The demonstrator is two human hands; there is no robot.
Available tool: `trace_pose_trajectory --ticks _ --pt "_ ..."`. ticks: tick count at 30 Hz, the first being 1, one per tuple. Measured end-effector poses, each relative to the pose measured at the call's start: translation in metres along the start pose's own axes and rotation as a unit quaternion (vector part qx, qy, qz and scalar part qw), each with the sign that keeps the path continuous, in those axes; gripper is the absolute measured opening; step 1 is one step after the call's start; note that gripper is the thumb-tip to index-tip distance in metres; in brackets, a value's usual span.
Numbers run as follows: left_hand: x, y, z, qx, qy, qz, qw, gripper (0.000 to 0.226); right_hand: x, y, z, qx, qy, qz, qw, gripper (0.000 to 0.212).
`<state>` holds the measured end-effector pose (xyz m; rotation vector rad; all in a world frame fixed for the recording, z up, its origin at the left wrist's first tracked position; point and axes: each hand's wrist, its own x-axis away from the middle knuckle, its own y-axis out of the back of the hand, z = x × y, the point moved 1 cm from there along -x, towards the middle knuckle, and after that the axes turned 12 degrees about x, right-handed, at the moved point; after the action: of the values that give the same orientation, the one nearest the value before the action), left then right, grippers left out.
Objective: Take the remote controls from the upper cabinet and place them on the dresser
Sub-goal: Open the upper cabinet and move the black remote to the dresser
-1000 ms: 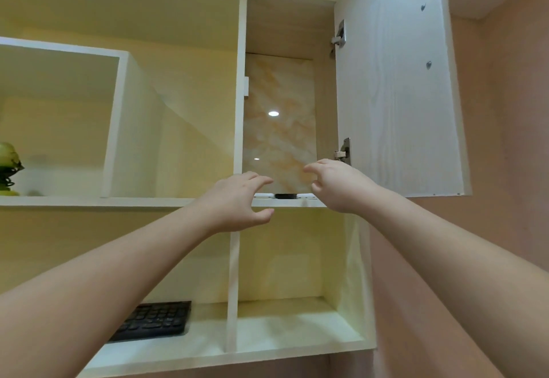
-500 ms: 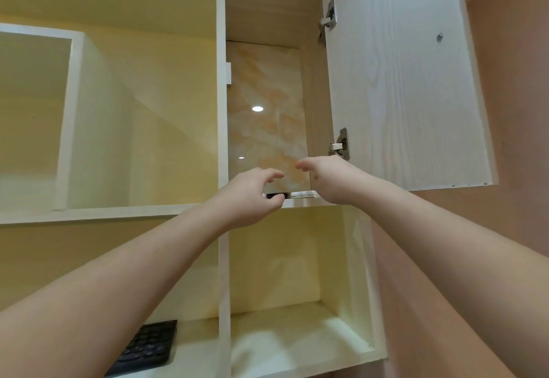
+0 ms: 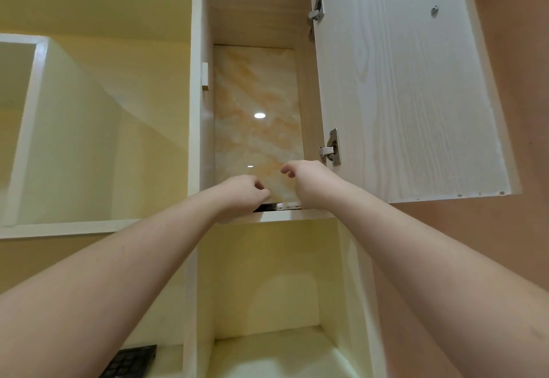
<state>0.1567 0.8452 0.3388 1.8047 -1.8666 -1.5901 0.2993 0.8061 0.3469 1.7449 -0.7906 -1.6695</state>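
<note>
At the front edge of the upper cabinet (image 3: pixel 279 216) shelf, the left hand (image 3: pixel 242 196) curls onto a black remote (image 3: pixel 265 207); whether it grips is unclear. Beside it, the right hand (image 3: pixel 309 183) hangs loosely curled over a white remote (image 3: pixel 287 206). Its door (image 3: pixel 401 86) stands open.

Glossy marble-look back panel (image 3: pixel 255 128), matt woodgrain door (image 3: pixel 407 86), shiny metal hinges (image 3: pixel 330 148), possibly laminate.

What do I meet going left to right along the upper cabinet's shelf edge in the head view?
Left hand → black remote → white remote → right hand → lower hinge → open cabinet door.
</note>
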Motion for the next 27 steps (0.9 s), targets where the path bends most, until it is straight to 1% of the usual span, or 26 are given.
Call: trace_pose_trajectory --ticks 3,8,11,13,15,18,21,22,24,25,27 --pt "-0.008 -0.002 -0.001 -0.054 0.027 0.011 0.998 0.036 -0.007 -0.003 0.002 -0.013 -0.009 0.004 1.000 0.066" --pt "-0.018 -0.006 -0.001 -0.137 0.047 0.051 0.988 0.051 -0.017 -0.006 0.005 -0.018 -0.009 0.008 1.000 0.060" --pt "-0.020 -0.006 -0.003 -0.163 0.058 0.061 0.983 0.059 -0.024 -0.007 0.006 -0.015 -0.007 0.006 1.000 0.055" --pt "-0.020 -0.007 -0.004 -0.158 0.063 0.062 0.983 0.060 -0.030 -0.007 0.008 -0.002 -0.013 0.020 1.000 0.051" --pt "-0.020 -0.008 -0.003 -0.141 0.063 0.054 0.987 0.057 -0.038 -0.008 0.011 0.035 -0.019 0.047 0.998 0.046" --pt "-0.019 -0.007 0.001 -0.092 0.066 0.020 0.993 0.036 -0.049 -0.010 0.013 0.080 -0.023 0.069 0.994 0.043" --pt "-0.017 -0.006 0.004 -0.037 0.065 -0.018 0.997 0.030 -0.059 -0.017 0.008 0.089 -0.028 0.072 0.993 0.046" --pt "-0.017 -0.006 0.004 -0.028 0.059 -0.026 0.998 0.032 -0.062 -0.020 0.007 0.086 -0.033 0.074 0.993 0.047" --pt "-0.018 -0.005 0.004 -0.022 0.046 -0.037 0.998 0.051 -0.068 -0.027 0.003 0.069 -0.047 0.087 0.993 0.044" --pt "-0.018 -0.004 0.003 -0.021 0.042 -0.040 0.998 0.059 -0.070 -0.031 0.001 0.040 -0.049 0.089 0.994 0.041" --pt "-0.019 -0.003 0.003 -0.017 0.034 -0.043 0.998 0.068 -0.074 -0.035 -0.005 -0.030 -0.057 0.088 0.994 0.039"
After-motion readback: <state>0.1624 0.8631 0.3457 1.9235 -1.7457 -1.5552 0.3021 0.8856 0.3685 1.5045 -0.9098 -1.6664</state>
